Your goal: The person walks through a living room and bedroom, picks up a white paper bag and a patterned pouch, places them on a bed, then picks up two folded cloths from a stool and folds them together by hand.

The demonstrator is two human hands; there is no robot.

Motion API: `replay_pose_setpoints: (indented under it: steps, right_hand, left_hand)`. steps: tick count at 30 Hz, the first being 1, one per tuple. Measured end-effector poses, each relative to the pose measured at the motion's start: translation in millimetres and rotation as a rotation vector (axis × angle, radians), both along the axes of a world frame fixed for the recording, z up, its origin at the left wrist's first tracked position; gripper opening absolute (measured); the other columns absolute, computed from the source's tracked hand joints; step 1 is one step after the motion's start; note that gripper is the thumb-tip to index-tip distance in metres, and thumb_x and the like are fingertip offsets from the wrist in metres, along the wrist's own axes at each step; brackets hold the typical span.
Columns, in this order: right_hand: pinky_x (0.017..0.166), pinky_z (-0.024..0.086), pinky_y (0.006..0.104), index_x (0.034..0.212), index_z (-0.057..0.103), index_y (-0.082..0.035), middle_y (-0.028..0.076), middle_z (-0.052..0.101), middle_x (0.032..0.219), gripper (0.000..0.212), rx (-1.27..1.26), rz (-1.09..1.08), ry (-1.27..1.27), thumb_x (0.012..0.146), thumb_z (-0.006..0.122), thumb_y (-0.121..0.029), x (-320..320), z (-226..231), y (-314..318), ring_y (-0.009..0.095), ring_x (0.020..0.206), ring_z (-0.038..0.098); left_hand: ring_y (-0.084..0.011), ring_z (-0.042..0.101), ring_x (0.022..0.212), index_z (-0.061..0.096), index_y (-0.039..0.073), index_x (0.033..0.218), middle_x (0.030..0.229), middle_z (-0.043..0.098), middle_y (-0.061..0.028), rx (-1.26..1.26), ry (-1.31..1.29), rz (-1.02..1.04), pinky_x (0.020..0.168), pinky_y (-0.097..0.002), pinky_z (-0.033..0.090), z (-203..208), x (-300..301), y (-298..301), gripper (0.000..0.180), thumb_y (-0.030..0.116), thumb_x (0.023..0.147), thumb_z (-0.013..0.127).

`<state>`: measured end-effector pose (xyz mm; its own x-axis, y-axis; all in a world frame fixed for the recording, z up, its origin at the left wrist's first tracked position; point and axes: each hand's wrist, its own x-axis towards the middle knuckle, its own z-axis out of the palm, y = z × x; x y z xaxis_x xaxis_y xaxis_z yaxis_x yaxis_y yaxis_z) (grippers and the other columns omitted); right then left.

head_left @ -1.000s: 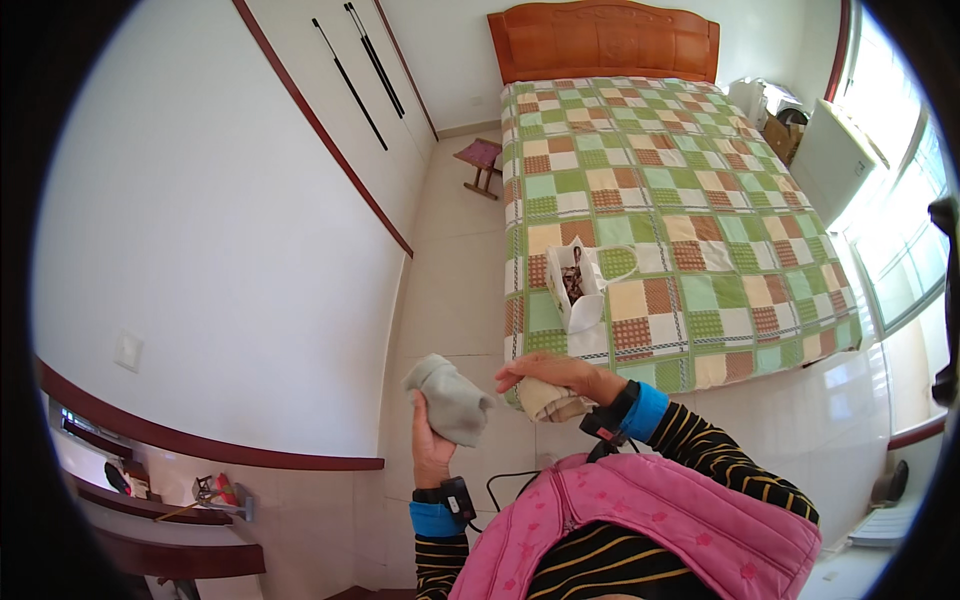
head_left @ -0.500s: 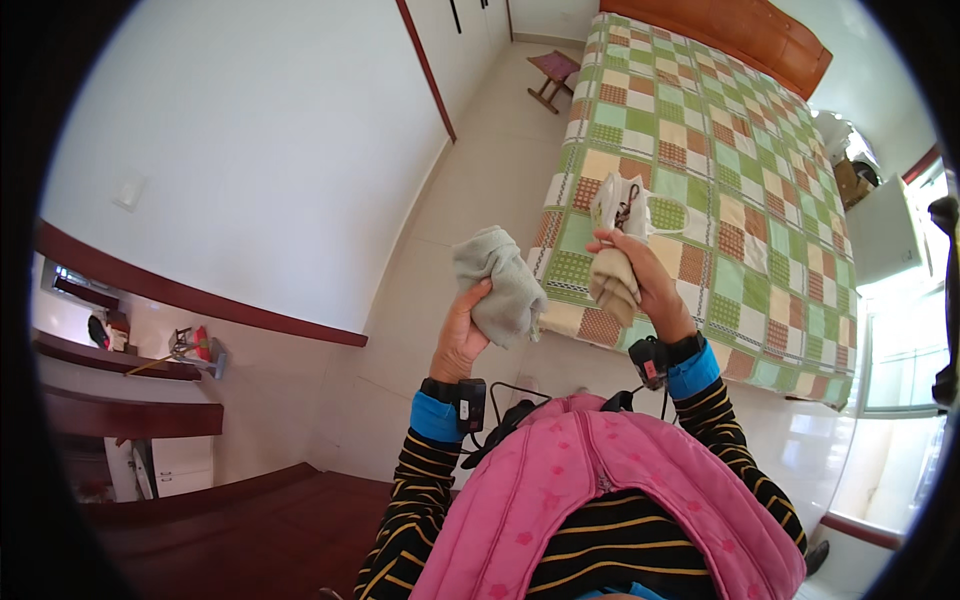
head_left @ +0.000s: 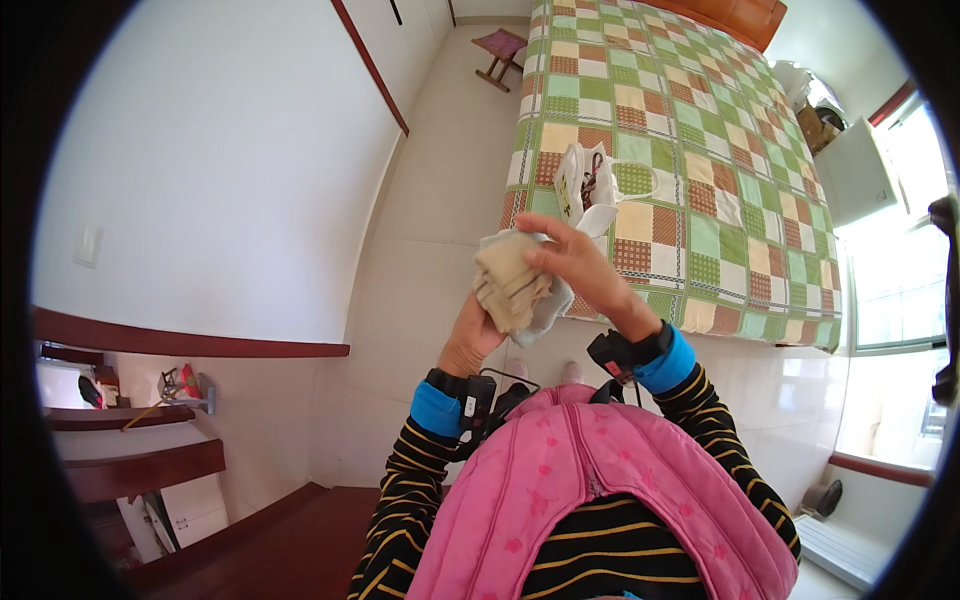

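Note:
My left hand is closed from below around a folded, pale grey-green cloth. A folded beige cloth with darker stripes lies on top of it, covering most of the grey-green one. From above, my right hand reaches over to the beige cloth, its thumb and fingers bent at the cloth's upper edge; part of their grip is hidden. Just beyond my hands, a white bag with a looped handle and dark cord-like items in its opening rests on the bed.
The bed, under a green, brown and cream patchwork cover, fills the far right. A small folding stool stands on the tiled floor beside it. A white wall runs along the left, and a dark red wooden surface lies at lower left.
My right hand has brought the beige cloth left, away from the bag, onto the grey-green cloth in my left hand. The view has shifted a little.

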<state>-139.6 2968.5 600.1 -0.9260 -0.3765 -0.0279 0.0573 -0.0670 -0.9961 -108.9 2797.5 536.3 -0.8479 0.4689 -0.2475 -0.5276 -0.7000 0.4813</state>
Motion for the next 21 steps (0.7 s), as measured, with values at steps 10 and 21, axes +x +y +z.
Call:
replay_pose_setpoints:
  steps: [10, 21]
  right_hand:
    - [0.075, 0.048, 0.0230, 0.128, 0.051, -0.004, 0.007, 0.062, 0.101, 0.039, -0.055, -0.125, -0.051, 0.089, 0.056, -0.005, 14.6, -24.2, 12.9, 0.009, 0.087, 0.057]
    - [0.098, 0.041, 0.0312, 0.122, 0.057, -0.005, 0.010, 0.056, 0.123, 0.042, 0.319, -0.453, 0.395, 0.083, 0.048, 0.009, 50.5, -10.0, 17.8, 0.021, 0.116, 0.052]
  left_hand:
    - [-0.0305, 0.047, 0.125, 0.032, 0.007, 0.142, 0.139, 0.044, -0.0131, 0.106, -0.018, -0.068, 0.105, -0.0444, 0.039, -6.5, -5.9, -0.8, 0.064, 0.053, 0.099, 0.025]
    - [-0.0280, 0.044, 0.128, 0.027, 0.005, 0.143, 0.142, 0.041, -0.0125, 0.202, 0.057, -0.267, 0.106, -0.0438, 0.037, -5.0, -6.8, 19.2, 0.079, 0.063, 0.091, 0.040]
